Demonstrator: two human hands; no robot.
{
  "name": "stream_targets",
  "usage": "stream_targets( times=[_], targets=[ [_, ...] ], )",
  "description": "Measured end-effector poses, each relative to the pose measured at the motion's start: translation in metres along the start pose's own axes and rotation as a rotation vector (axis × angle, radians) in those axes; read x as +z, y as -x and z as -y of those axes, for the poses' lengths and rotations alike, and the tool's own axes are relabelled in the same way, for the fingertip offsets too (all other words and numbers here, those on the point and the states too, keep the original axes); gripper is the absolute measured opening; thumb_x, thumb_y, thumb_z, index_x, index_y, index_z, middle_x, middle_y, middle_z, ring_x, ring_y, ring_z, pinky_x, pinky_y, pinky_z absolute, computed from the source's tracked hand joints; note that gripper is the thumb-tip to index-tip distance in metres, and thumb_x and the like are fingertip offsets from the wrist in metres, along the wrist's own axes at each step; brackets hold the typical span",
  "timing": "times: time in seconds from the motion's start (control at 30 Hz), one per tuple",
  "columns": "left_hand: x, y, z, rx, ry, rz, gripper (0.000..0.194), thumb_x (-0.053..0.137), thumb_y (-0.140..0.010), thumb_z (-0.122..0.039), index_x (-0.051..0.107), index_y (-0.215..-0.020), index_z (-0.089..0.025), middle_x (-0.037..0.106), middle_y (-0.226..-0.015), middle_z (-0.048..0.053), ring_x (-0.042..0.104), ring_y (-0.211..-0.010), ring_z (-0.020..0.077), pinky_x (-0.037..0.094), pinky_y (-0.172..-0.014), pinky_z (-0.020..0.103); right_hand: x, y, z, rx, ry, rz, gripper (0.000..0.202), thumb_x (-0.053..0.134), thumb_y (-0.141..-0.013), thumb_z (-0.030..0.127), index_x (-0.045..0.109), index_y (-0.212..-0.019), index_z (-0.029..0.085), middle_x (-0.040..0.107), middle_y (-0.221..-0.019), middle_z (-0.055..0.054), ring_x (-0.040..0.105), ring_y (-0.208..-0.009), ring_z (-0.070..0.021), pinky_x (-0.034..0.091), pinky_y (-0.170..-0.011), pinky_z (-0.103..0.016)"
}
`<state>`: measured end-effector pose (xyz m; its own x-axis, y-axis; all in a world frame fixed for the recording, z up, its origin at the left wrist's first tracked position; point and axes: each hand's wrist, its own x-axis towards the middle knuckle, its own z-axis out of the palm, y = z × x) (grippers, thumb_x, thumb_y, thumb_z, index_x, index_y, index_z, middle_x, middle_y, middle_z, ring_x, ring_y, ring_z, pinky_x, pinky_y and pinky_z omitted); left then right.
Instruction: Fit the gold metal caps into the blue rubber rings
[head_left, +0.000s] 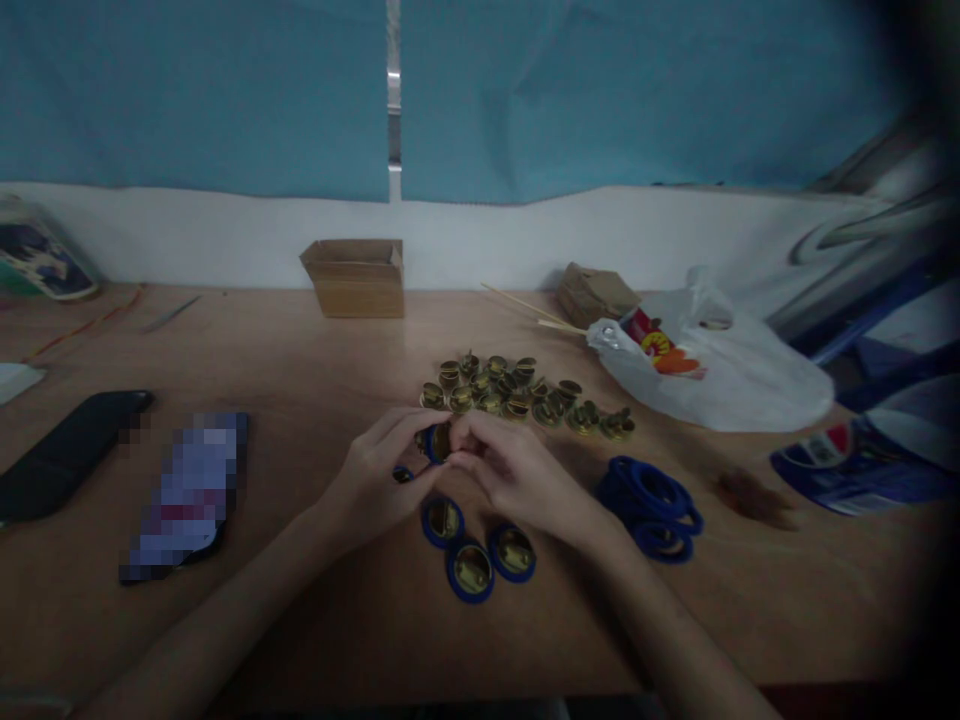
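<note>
Near the middle of the table, my left hand (386, 470) and my right hand (521, 475) meet with closed fingers around a round brass-coloured piece with a blue ring (439, 443). My fingers partly cover it. Just below lie three similar blue-ringed brass pieces (471, 570), and another blue-ringed piece (403, 474) shows beside my left fingers. Beyond my hands sits a cluster of loose brass pieces (517, 403) without blue rings, some with raised parts. A pile of blue rings (651, 505) rests to the right of my right hand.
A cardboard box (360, 285) stands near the wall. A phone (187, 500) and a black flat object (71, 455) lie left. Right are a white plastic bag (742, 360), a brown paper packet (596, 292), thin sticks (525, 305) and a blue can (855, 465) on its side.
</note>
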<state>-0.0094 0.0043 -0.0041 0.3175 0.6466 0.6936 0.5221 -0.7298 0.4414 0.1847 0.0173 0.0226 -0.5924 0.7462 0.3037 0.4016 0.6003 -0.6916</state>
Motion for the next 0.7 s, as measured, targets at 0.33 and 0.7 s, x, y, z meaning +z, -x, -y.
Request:
stream_targets(
  times=[0.33, 0.7],
  targets=[
    [0.001, 0.004, 0.001, 0.087, -0.052, -0.044, 0.04, 0.06, -0.081, -0.005, 0.053, -0.119, -0.018, 0.066, -0.113, 0.011, 0.063, -0.11, 0.0206, 0.055, -0.096, 0.036, 0.013, 0.004, -0.001, -0.154, 0.313, -0.078, 0.014, 0.043, -0.096, 0.019, 0.052, -0.086, 0.018, 0.058, -0.082, -0.005, 0.057, -0.077, -0.017, 0.048, -0.068, -0.028],
    [0.001, 0.005, -0.004, 0.138, -0.034, -0.094, 0.042, 0.064, -0.079, -0.001, 0.055, -0.118, -0.014, 0.066, -0.119, 0.013, 0.062, -0.116, 0.022, 0.054, -0.1, 0.036, 0.016, 0.007, 0.003, -0.227, 0.337, -0.141, 0.012, 0.042, -0.094, 0.014, 0.053, -0.088, 0.018, 0.061, -0.085, -0.007, 0.059, -0.079, -0.0179, 0.052, -0.071, -0.03]
  ],
)
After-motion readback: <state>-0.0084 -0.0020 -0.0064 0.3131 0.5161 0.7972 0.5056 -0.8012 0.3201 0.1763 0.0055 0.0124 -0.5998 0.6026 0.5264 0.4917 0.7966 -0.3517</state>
